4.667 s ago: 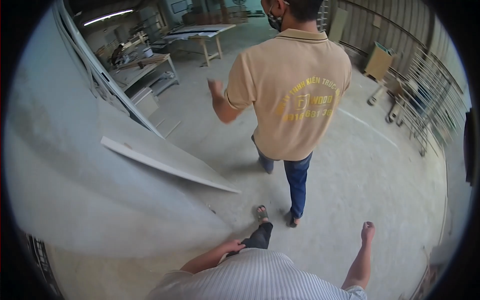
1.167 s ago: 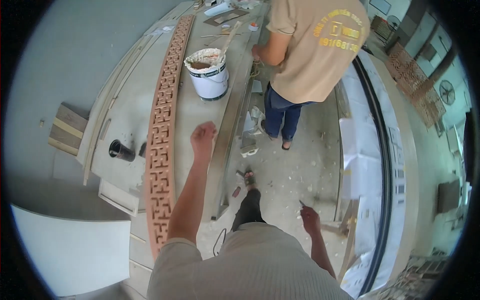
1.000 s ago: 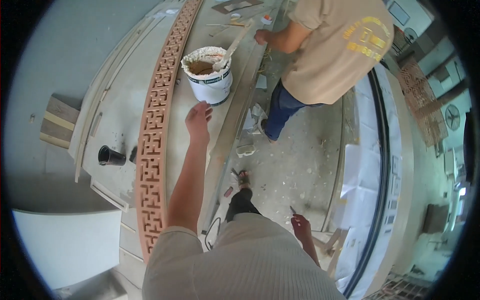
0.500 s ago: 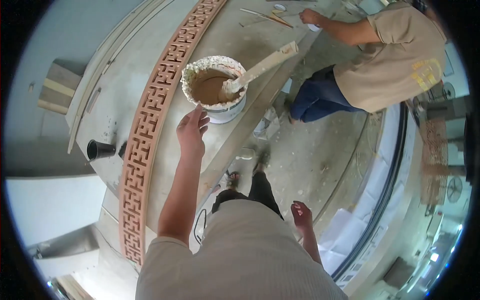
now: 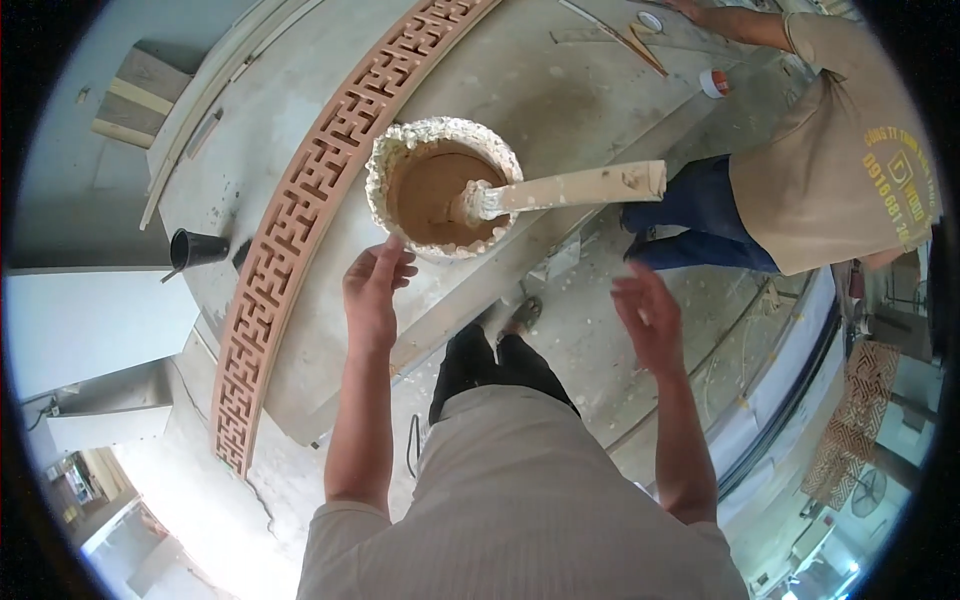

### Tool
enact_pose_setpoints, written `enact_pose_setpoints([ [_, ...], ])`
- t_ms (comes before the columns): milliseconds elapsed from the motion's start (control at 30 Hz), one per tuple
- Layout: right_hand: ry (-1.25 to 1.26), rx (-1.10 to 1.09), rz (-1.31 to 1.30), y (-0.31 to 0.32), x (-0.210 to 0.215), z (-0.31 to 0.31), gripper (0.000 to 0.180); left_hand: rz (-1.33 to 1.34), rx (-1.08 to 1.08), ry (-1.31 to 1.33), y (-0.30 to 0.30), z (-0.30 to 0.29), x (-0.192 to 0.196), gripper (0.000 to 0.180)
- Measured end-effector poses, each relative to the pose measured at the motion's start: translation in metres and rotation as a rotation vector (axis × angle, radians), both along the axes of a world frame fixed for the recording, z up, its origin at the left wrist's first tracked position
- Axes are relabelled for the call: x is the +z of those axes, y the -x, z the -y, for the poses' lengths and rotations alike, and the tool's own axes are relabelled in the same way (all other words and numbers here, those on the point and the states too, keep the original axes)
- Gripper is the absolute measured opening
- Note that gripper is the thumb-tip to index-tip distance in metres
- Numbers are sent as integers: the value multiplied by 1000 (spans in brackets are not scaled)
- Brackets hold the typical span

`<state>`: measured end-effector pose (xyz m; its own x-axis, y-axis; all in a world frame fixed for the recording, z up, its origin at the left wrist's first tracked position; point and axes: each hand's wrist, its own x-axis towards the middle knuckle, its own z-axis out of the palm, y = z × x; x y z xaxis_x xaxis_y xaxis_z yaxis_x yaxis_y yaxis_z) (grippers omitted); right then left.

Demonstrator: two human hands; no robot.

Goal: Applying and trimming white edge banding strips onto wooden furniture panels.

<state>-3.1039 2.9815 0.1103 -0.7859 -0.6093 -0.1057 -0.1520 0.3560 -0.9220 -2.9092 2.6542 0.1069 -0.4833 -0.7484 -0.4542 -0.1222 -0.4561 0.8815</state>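
A bucket (image 5: 381,185) with a rim thickly crusted in dried white material stands on the pale work table, brown paste (image 5: 425,195) inside it. A flat wooden stirring stick (image 5: 590,187), caked where it enters the paste, leans out over the rim to the right. At the bucket's near left rim is my left hand (image 5: 371,295), thumb and fingertips closed on the crusted edge. My right hand (image 5: 650,318) hangs in the air right of my legs and beyond the table edge, fingers apart and slightly blurred, holding nothing.
A long curved brown fretwork strip (image 5: 300,220) lies left of the bucket. Farther left is a black cup (image 5: 197,250). Wooden strips (image 5: 640,48) and a tape roll (image 5: 650,21) lie at the far end. A co-worker (image 5: 810,150) bends over the table at the right.
My right hand has risen from low beside my body and its fingers have spread. The stick has swung toward the right, and the bucket's mouth faces me more. The co-worker's arm has shifted.
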Motion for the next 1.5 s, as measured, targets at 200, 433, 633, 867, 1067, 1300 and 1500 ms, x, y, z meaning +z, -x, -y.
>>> enact_pose_setpoints([
  [200,229,25,-52,30,66,102,43,41,-75,99,2,5,1,30],
  [433,180,42,-63,22,83,139,26,45,-156,77,-5,17,2,32],
  [633,130,185,-368,-5,119,155,19,45,-167,58,3,20,2,30],
  [867,138,107,-189,-12,134,158,29,-9,-141,50,3,22,-2,24],
  [1067,-56,36,-365,-8,154,159,33,-78,-97,-69,-2,26,-8,16],
  [1300,84,-130,-782,30,122,135,38,-90,-89,-167,2,29,-8,14],
  [1500,154,-388,-491,55,137,108,42,-105,-95,-145,0,29,-14,14],
])
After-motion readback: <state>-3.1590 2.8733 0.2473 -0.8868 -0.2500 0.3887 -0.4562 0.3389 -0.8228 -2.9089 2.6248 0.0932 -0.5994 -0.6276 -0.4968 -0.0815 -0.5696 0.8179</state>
